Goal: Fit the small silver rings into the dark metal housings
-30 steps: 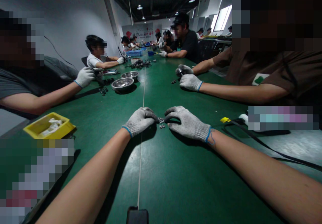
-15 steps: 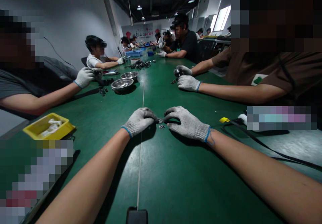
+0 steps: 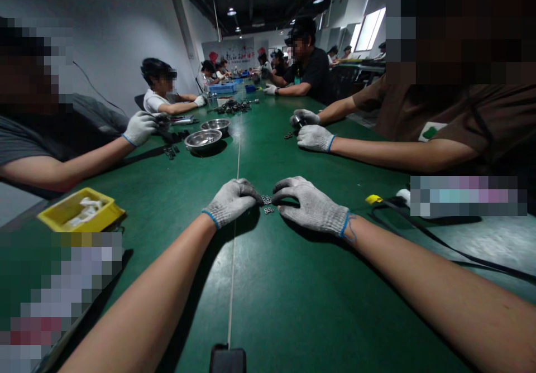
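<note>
A ring cluster [image 3: 267, 200] of small metal pieces lies flat on the green table [image 3: 268, 283], between the person's two gloved hands. A smaller group of rings [image 3: 268, 210] sits just on the near side of the cluster. The left hand [image 3: 233, 200] is at the cluster's left edge, its fingers curled down and its thumb close to them – whether it pinches a ring cannot be told. The right hand [image 3: 310, 205] is just right of the cluster, thumb and fingers spread apart with a gap between, and touch is hard to make out.

Beyond the cluster and to its left stand two metal bowls, the near bowl [image 3: 203, 148] and the far bowl [image 3: 215, 124]. Well left of it is a yellow bin [image 3: 62, 208] with white stuff [image 3: 87, 210] inside. Beyond and to the right, a co-worker's gloved hands [image 3: 315, 138] hold a dark part [image 3: 298, 122]. Farther right of the cluster lies a black strap [image 3: 422, 233] – a yellow tip [image 3: 373, 199] shows near it. Well to the near side is a black box [image 3: 228, 360].
</note>
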`<state>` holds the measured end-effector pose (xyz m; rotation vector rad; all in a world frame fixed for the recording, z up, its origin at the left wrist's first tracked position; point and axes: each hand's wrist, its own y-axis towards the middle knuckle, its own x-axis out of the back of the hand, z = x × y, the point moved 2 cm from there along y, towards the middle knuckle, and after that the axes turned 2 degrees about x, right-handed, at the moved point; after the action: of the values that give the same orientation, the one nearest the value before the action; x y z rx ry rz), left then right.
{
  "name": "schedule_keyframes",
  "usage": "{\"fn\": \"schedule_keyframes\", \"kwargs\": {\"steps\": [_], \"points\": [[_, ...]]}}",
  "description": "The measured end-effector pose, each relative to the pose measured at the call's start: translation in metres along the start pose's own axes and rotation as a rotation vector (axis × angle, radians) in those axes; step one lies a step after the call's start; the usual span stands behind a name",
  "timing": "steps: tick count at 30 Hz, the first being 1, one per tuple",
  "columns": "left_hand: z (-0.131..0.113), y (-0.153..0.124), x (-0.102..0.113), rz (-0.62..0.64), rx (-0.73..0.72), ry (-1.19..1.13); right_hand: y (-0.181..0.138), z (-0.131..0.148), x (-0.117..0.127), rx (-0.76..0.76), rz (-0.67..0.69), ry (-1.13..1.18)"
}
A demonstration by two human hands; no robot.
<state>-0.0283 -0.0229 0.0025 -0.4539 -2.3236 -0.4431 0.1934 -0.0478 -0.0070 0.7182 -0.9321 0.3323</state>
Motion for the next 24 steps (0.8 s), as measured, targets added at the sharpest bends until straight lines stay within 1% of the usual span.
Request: {"fn": "schedule_keyframes", "kwargs": {"steps": [6,17,24], "points": [[0.0026,0.0016,-0.0022,0.013,-0.019,0.014,0.0001,0.0013,0.0002,0.007,0.017,-0.007],[-0.0006,-0.0002,0.0010,0.008,-0.007,0.020,0.0000,-0.0001,0.0007,0.001,-0.002,0.008],[0.0000,0.0002,0.0005,0.006,-0.001,0.027,0.0003,0.0012,0.0017,0.009,0.012,0.015]]}}
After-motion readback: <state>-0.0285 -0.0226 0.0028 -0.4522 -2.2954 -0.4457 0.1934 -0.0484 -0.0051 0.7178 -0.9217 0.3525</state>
